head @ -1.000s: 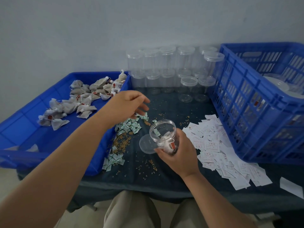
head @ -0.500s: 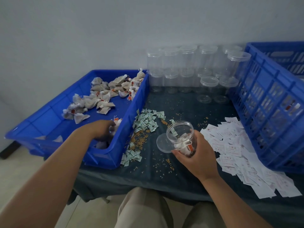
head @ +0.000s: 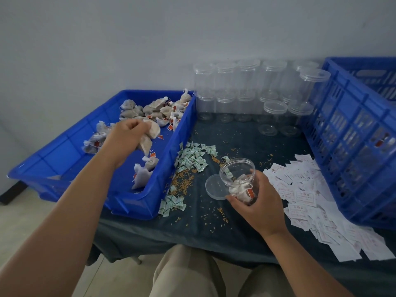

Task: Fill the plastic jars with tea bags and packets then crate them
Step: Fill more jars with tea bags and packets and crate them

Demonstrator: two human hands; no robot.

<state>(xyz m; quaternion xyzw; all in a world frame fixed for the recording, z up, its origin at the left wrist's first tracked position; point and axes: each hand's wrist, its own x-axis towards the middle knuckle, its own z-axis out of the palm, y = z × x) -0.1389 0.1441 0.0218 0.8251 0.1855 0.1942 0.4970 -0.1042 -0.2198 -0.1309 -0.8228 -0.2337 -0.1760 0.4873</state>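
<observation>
Single view: head-worn wide-angle camera. Faces forward, tilted down over table [head: 235,146], near. Blue tray [head: 137,203] 10 o'clock, crate [head: 342,151] 2 o'clock, wearer's knees [head: 188,273] 6 o'clock.

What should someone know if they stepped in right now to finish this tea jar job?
Left hand: grips a few tea bags over the blue tray.
Right hand: holds the open jar, tilted, with some bags inside; its lid lies beside it on the table.
Green packets lie beside the tray, paper slips right of the jar, empty jars at the back, blue crate on the right.
Done: this jar is partly filled.
Left: add the held bags and packets, lid it, crate it, then fill the other jars.
</observation>
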